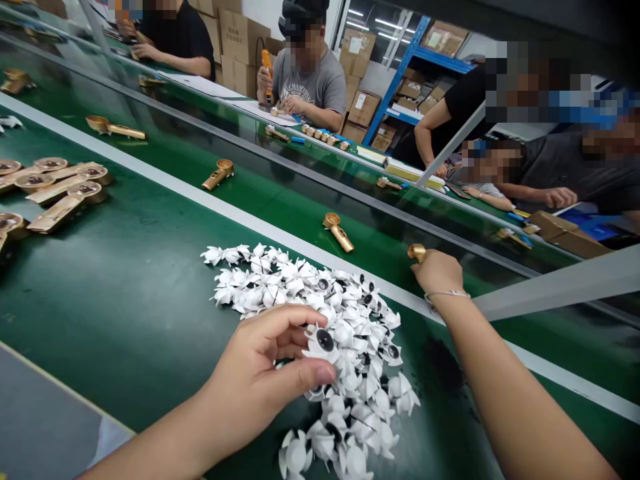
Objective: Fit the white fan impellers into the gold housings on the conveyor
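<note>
My left hand (280, 367) is curled over the near side of a heap of small white bladed impellers (350, 333). Between its thumb and fingers sits one white impeller (320, 341) with a black round centre. Stretched out to the right, my right hand (441, 272) is closed around a gold shower-head body (417, 252) over the green conveyor belt. Most of that gold part is hidden by the hand. Other gold shower-head bodies, one at mid-belt (339, 232) and another further left (219, 175), lie apart on the belt.
Several gold pieces (70, 200) with round open heads are grouped on the green table at left. A white strip (175, 190) divides table from belt. A slanted metal post (560, 283) stands right of my right arm. Across the belt, co-workers sit, one holding an orange power screwdriver (267, 67).
</note>
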`<state>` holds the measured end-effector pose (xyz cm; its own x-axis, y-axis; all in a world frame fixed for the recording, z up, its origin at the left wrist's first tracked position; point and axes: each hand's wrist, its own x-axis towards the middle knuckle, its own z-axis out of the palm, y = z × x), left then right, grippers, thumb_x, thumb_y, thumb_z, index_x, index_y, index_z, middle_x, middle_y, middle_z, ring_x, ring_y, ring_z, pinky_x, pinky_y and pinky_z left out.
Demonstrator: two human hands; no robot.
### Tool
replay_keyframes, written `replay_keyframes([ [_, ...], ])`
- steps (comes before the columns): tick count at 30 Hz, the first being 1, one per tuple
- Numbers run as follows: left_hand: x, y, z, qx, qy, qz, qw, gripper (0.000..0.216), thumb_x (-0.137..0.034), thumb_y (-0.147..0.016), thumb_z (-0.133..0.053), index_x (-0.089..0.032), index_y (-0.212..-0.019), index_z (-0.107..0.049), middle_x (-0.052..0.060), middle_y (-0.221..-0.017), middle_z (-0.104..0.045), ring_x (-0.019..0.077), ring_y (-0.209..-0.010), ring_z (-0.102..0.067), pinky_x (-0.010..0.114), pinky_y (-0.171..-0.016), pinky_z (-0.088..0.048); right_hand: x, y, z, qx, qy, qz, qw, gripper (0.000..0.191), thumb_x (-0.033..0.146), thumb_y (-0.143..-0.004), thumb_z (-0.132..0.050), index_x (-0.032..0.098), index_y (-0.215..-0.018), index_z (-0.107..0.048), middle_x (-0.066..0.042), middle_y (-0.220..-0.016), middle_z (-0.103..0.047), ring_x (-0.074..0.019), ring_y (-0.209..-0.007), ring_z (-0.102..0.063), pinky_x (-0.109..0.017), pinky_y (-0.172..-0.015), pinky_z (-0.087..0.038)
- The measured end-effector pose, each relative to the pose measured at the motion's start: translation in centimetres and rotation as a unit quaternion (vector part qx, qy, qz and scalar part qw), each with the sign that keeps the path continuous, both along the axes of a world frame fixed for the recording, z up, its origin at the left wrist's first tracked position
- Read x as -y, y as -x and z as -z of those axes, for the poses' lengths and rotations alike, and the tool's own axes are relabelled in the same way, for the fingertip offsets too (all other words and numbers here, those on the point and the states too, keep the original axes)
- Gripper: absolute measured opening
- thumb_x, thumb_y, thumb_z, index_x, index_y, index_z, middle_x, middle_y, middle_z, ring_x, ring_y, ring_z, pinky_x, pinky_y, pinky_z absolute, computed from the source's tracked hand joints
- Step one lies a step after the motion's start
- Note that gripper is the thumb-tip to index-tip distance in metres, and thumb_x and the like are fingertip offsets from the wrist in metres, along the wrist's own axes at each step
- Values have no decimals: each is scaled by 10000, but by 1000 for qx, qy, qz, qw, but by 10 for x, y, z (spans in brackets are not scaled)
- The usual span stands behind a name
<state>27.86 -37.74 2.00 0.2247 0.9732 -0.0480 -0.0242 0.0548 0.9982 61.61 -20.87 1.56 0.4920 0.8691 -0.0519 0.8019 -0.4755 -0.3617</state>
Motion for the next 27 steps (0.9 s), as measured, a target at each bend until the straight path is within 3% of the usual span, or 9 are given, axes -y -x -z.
replay_keyframes([
  [4,0,-2,-6,50,26,14,998,321,-326,-749,-848,-245,-1047,-759,27,-844,-629,132,-729,-594,203,-631,-571,61,20,-17,-165,-53,-63,983,374,387,-958,-601,182,-1259,-512,-59,-1035,-656,-196,-898,-659,-376,-779,-568],
  [7,-1,-8,-12,88,31,7,996,313,-272,-766,-833,-240,-1071,-766,31,-915,-638,119,-747,-599,191,-635,-575,115,55,-37,-311,-70,-141,937,383,499,-894,-500,243,-1169,-424,-3,-789,-597,-181,-664,-607,-314,-573,-532],
  [9,-2,-14,-16,112,15,6,994,335,-222,-750,-843,-240,-1077,-774,28,-959,-634,111,-765,-612,185,-650,-580,146,78,-47,-445,-30,-196,873,330,536,-841,-493,263,-1020,-445,30,-668,-509,-141,-483,-472,-268,-425,-424],
  [12,-2,-22,-21,128,-14,-2,992,386,-180,-687,-887,-228,-1056,-786,26,-992,-657,113,-809,-636,192,-715,-593,176,100,-49,-657,78,-224,716,278,526,-923,-489,252,-883,-464,58,-636,-446,-57,-391,-288,-208,-395,-306],
  [13,-2,-24,-22,127,-12,-8,992,416,-175,-662,-903,-224,-1057,-783,25,-990,-674,119,-823,-648,197,-739,-596,181,103,-46,-693,103,-219,679,291,526,-964,-469,248,-883,-480,62,-651,-453,-39,-390,-263,-195,-407,-295],
  [14,-1,-25,-23,127,-6,-17,992,432,-170,-641,-915,-219,-1049,-779,23,-975,-691,123,-827,-661,200,-752,-599,184,104,-43,-706,119,-216,664,306,534,-993,-445,247,-901,-498,64,-666,-466,-27,-391,-250,-185,-415,-286],
  [20,3,-23,-28,147,34,-44,988,358,-118,-569,-936,-172,-861,-736,5,-788,-731,136,-699,-705,184,-630,-589,191,107,-34,-680,127,-227,685,351,601,-973,-485,250,-984,-502,58,-686,-494,-27,-409,-277,-180,-419,-291],
  [25,5,-22,-33,91,-16,-62,994,274,-108,-581,-929,-149,-746,-713,-28,-673,-715,91,-600,-676,129,-571,-561,197,120,-46,-610,69,-142,777,428,631,-886,-620,232,-957,-483,56,-634,-481,-29,-436,-307,-178,-432,-238],
  [27,4,-22,-33,67,-49,-56,995,209,-147,-657,-901,-142,-721,-702,-38,-634,-703,55,-559,-647,92,-557,-538,196,118,-47,-594,57,-139,791,433,629,-877,-635,235,-968,-480,54,-639,-481,-31,-444,-323,-175,-434,-243],
])
